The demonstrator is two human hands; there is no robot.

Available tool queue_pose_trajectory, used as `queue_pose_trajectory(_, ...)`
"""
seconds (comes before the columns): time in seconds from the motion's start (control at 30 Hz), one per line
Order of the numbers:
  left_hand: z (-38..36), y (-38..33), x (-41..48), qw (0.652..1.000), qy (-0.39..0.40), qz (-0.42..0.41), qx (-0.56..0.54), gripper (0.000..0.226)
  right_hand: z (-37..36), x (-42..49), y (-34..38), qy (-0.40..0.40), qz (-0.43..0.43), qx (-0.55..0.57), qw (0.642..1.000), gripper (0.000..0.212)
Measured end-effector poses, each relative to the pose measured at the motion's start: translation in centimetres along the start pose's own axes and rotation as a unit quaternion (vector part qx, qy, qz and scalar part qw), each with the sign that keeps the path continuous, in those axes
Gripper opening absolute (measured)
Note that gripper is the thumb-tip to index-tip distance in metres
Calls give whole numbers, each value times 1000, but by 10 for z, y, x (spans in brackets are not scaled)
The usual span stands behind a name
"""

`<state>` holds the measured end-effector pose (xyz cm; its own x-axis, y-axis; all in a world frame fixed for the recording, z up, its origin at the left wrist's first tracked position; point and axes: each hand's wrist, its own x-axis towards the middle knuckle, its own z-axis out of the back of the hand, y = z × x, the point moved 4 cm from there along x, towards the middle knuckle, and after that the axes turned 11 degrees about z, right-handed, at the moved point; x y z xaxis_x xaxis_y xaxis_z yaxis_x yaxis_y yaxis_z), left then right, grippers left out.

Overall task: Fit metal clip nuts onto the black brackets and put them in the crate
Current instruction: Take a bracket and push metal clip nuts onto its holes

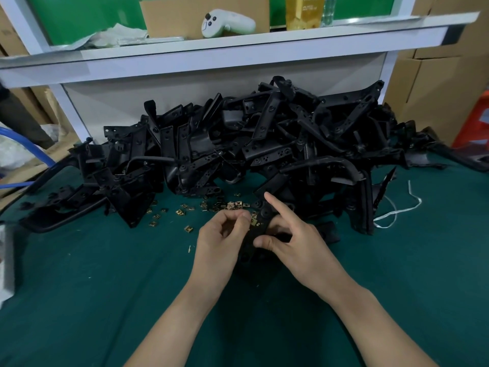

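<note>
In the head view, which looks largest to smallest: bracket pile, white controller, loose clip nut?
1. bracket pile, by far the largest
2. white controller; it sits farther back on the shelf, so it may look smaller than it is
3. loose clip nut, smallest

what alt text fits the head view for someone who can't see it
Two bare hands work over a green table: the right hand grips a black bracket while the left hand pinches a brass-coloured clip nut against its edge. Behind them lie loose clip nuts and a pile of black brackets.
</note>
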<state>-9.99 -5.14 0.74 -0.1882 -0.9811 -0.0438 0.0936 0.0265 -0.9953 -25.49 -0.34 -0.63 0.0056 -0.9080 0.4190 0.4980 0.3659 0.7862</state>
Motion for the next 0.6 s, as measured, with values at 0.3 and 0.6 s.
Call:
queue_pose_trajectory(0.3,-1,-2,-3,1000,-2,-10,11,10,-1,0,0,-10,0,3,1000,78)
queue_pose_trajectory(0.6,-5,-2,-7,1000,-6,-23,12,9,-4,-1,-1,-23,1,-16,1000,82)
